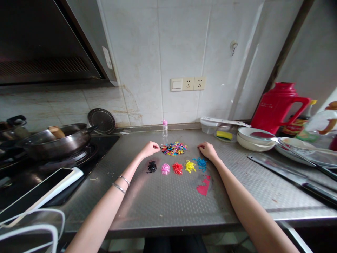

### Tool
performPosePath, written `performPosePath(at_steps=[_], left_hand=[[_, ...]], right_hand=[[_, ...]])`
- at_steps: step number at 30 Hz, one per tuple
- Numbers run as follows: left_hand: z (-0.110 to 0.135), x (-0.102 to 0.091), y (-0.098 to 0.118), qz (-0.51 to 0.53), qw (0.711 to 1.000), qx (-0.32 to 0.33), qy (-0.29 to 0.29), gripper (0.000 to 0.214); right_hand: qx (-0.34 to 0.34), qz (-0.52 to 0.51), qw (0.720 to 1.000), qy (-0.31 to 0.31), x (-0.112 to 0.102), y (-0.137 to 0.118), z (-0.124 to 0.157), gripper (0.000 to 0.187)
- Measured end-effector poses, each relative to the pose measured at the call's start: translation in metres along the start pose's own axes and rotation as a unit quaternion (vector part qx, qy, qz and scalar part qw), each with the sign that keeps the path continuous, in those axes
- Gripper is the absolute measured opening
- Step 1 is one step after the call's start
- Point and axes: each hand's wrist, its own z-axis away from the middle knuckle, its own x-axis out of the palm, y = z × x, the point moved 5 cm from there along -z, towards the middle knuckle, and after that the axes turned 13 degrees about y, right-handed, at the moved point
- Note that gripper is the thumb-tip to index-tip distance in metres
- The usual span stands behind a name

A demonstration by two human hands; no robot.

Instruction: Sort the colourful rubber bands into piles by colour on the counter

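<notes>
A mixed heap of small coloured rubber bands (174, 148) lies on the steel counter. At its left edge is my left hand (150, 150), fingers drawn together, with the fingertips by the bands. My right hand (207, 151) rests right of the heap, a gap away from it, its fingers curled together. Whether either holds a band is too small to see. Nearer me runs a row of single-colour piles: black bands (151, 167), pink bands (165, 169), red bands (177, 168), yellow bands (190, 166) and blue bands (201, 164), the last just below my right hand.
A small clear bottle with a pink cap (164, 128) stands behind the heap. A torn red scrap (203, 186) lies in front. To the right are a knife (289, 175), bowls (255, 143) and a red thermos (275, 107); to the left, a pan (56, 144) and a phone (39, 193).
</notes>
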Motion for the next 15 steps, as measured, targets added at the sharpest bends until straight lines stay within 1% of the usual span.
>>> performPosePath(at_steps=[4,5,8,10,12,15], left_hand=[[0.013,-0.016,0.003,-0.005,0.993,-0.026,-0.112,0.015],[0.017,-0.023,0.004,-0.008,0.991,-0.034,-0.129,0.015],[0.031,-0.041,0.006,-0.015,0.985,-0.058,-0.159,0.014],[0.039,-0.047,0.007,-0.018,0.981,-0.067,-0.184,0.014],[0.045,-0.048,0.006,-0.019,0.976,-0.074,-0.202,0.014],[0.05,-0.042,0.003,-0.008,0.974,-0.089,-0.21,0.015]], right_hand=[[0.001,-0.003,1.0,0.005,0.0,0.0,0.0,0.025],[0.003,-0.004,1.0,0.006,0.0,0.001,0.0,0.025],[0.005,-0.006,1.0,0.007,0.001,0.002,0.0,0.025],[0.003,-0.005,1.0,0.008,0.002,0.003,0.0,0.025],[0.0,-0.001,1.0,0.011,0.002,0.003,0.0,0.026],[-0.008,0.005,1.0,0.01,0.003,0.003,0.0,0.026]])
